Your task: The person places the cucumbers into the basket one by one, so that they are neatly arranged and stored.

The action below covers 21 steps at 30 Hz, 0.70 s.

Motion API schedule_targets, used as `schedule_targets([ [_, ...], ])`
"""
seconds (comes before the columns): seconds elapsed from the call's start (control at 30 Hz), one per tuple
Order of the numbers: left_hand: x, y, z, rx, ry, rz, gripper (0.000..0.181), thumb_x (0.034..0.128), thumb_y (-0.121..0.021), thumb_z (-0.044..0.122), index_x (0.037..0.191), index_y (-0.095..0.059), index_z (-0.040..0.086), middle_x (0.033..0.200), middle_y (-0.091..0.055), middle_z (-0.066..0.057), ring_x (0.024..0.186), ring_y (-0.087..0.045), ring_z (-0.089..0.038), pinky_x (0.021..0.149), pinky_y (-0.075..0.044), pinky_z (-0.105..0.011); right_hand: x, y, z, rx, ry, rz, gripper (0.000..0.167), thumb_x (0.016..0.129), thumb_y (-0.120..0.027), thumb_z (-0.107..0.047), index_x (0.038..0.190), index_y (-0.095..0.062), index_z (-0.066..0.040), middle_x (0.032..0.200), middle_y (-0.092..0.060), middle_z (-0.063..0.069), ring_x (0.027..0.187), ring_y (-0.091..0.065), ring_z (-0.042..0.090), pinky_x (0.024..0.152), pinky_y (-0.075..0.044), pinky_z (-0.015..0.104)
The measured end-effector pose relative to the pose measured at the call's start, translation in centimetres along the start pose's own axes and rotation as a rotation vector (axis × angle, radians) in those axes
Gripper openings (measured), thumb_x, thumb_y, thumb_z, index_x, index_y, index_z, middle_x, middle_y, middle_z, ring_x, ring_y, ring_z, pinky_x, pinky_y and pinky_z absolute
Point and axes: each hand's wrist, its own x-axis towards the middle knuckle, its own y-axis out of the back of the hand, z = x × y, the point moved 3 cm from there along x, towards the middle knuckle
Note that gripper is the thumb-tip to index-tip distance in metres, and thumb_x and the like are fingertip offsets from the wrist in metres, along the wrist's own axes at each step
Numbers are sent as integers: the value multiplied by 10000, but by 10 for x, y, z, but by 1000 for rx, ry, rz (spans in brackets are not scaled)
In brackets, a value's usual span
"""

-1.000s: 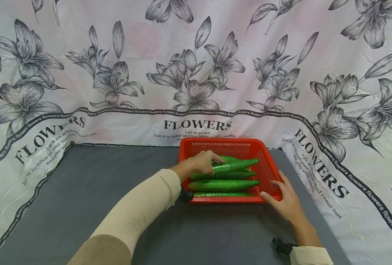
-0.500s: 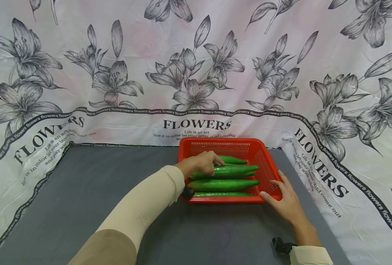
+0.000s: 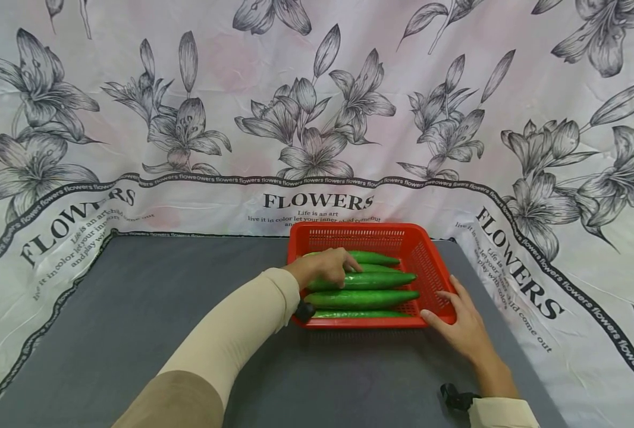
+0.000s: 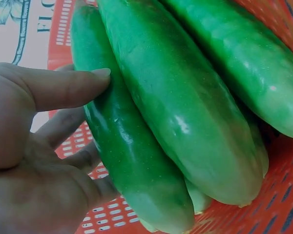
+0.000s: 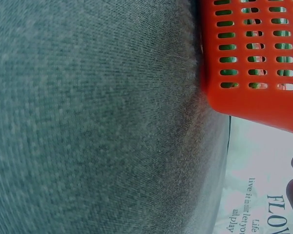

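Observation:
Several long green cucumbers [image 3: 365,298] lie side by side in a red plastic basket [image 3: 367,323]. My left hand [image 3: 328,266] is inside the basket, over the left ends of the farther cucumbers. In the left wrist view, its thumb presses the top of the outermost cucumber [image 4: 132,141], while the fingers reach round that cucumber's far side and are partly hidden. Beside it lies a thicker cucumber [image 4: 180,112]. My right hand [image 3: 464,324] holds the basket's near right corner, thumb at the front rim and fingers at the right rim; only fingertips show in the right wrist view.
The basket stands on a grey tabletop [image 3: 188,285], towards the back right. Behind and at both sides hangs a white cloth [image 3: 317,148] printed with flowers and lettering. Black wrist cameras [image 3: 456,397] are worn on both arms.
The upper cucumber, tilted across the others before, has come down flat and towards the near side. My left hand has lowered slightly. My right hand has stayed at the basket corner.

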Motion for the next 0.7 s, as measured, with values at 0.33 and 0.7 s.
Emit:
schedule_targets([
  [0.33, 1, -2, -7, 8, 8, -8, 513, 809, -727, -64, 1236, -687, 217, 1245, -626, -42, 1281, -438, -251, 844, -479, -265, -1, -1, 0, -2, 2, -1, 563, 838, -733, -357, 1214, -582, 33, 1541, -239, 173, 1300, -312, 460, 929, -319, 661],
  [0.7, -3, 2, -3, 4, -6, 10, 541, 791, -749, -56, 1283, -649, 148, 1224, -636, -71, 1197, -520, -255, 783, -511, -255, 0, 2, -2, 5, 4, 1, 556, 826, -746, -345, 1205, -590, 30, 1536, -244, 182, 1312, -298, 456, 931, -313, 655],
])
